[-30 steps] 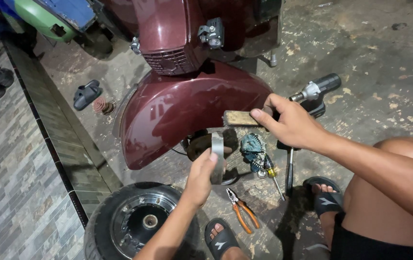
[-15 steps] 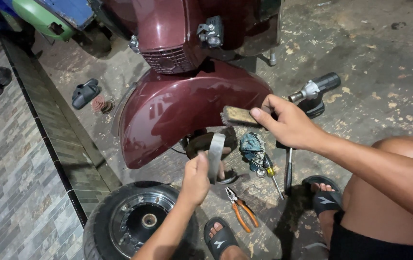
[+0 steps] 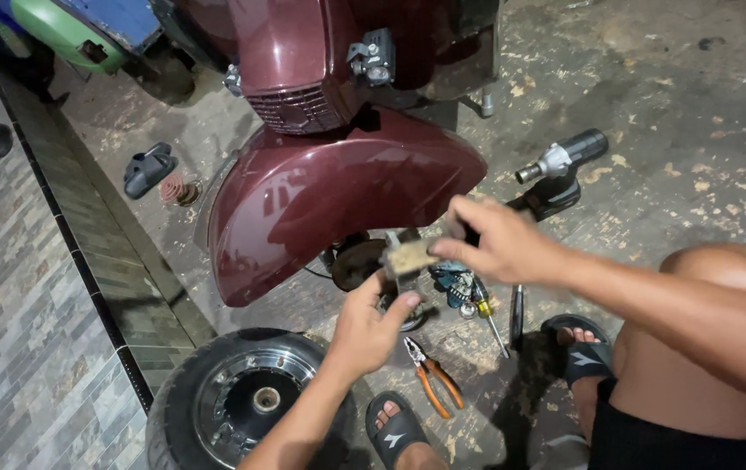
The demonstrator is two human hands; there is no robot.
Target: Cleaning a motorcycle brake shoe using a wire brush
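Note:
My left hand (image 3: 371, 329) grips a narrow grey curved metal piece (image 3: 400, 278) upright, just below the maroon front fender (image 3: 338, 196) of a scooter. From the right, my right hand (image 3: 499, 244) holds a small tan rectangular block (image 3: 409, 257) by its fingertips. The block lies against the upper part of the metal piece. Behind both, the bare round hub (image 3: 357, 261) shows under the fender. Much of the metal piece is hidden by the block and my fingers.
A removed wheel (image 3: 242, 402) with its tyre lies flat at lower left, by a tiled kerb (image 3: 103, 261). Orange-handled pliers (image 3: 436, 380), a screwdriver (image 3: 488, 320) and a power wrench (image 3: 557, 172) lie on the concrete. My sandalled feet (image 3: 584, 352) are near the tools.
My right hand has come down and left with the tan block, from beside the fender onto the metal piece. My left hand has lifted the piece slightly to meet it.

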